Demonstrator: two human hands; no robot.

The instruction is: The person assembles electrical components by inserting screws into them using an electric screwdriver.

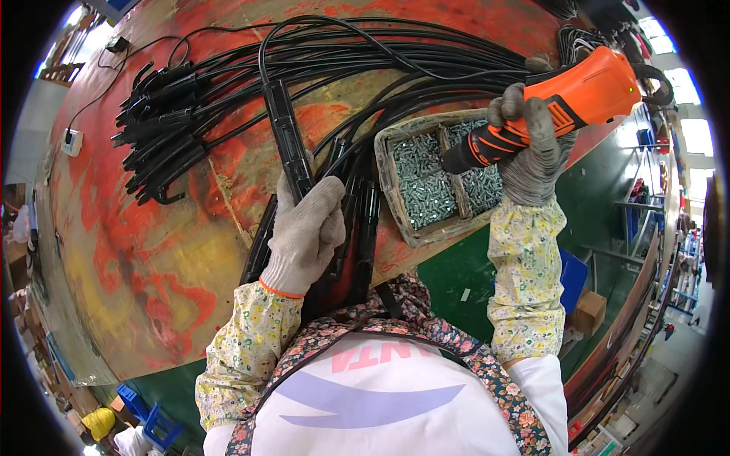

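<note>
My left hand point(308, 235), in a pale knit glove, is closed around a black cable handle point(285, 129). A black cable leaves the handle's far end and loops off to the right. In my gloved right hand point(536, 148) is an orange and black power screwdriver point(582, 87), gripped around its body. Its dark nose points left and down over a worn two-part tray point(391, 178) of small silvery screws point(426, 182). More black handles point(367, 228) lie beside and under my left hand, at the near table edge. The screwdriver's tip is too dark to make out a bit.
A big bundle of black cables point(342, 57) crosses the far side of the red and yellow worn table point(99, 251), its black handles point(163, 129) piled at the left. A small white box point(72, 142) with a wire sits far left. Cardboard boxes point(588, 313) stand at the right.
</note>
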